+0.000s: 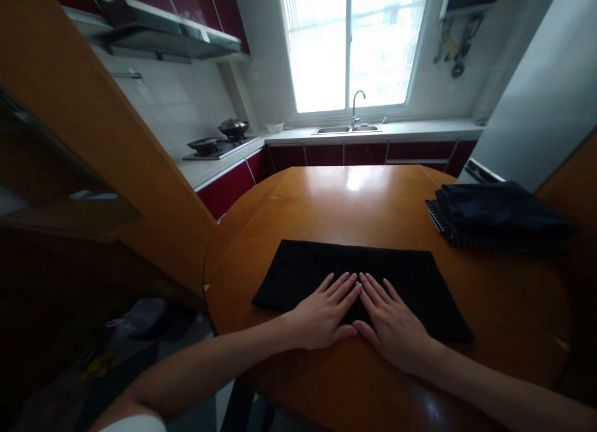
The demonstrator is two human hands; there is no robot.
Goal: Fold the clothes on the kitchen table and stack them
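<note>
Rests both outspread hands (321, 315), gripping nothing, on black cloth (298, 267) toward the glossy desk's (373, 208) near edge, facing a bright kitchen window (317, 53).

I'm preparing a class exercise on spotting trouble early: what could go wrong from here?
1. The left hand and right hand lie flat on the black cloth; uneven pressing might crease it.
2. The table looks glossy, so the cloth might slide.
3. The dark stack has uneven layers and sits toward the table's right side; a bump could make it slip.
</note>
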